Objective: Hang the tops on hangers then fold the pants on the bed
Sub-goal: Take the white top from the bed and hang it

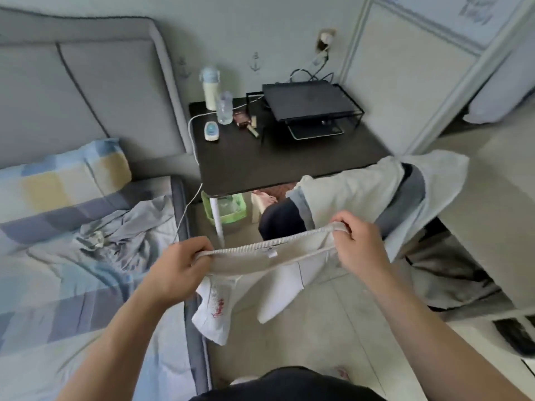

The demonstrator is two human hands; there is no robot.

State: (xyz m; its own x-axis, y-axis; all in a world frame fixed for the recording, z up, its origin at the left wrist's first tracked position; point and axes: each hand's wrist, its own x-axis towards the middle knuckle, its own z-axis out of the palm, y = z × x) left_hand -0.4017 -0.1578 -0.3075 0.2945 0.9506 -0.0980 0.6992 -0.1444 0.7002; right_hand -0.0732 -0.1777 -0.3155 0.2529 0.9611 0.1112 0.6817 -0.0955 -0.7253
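I hold a pair of pale beige-and-white pants [260, 264] by the ribbed waistband, stretched level between both hands, above the floor beside the bed. My left hand [181, 269] grips the waistband's left end. My right hand [357, 244] grips its right end. The legs hang down and bunch below, and one shows red embroidery. The bed [58, 285] with a blue and yellow checked cover lies to the left. A crumpled grey garment [121, 230] rests on it near the pillow [58, 175].
A dark bedside table [260, 160] stands ahead with bottles [224, 107], a small device and a black wire rack [307, 102]. Mixed light, grey and black clothes [376, 192] drape over a surface at right. A green basket [228, 209] sits under the table. Tiled floor lies below.
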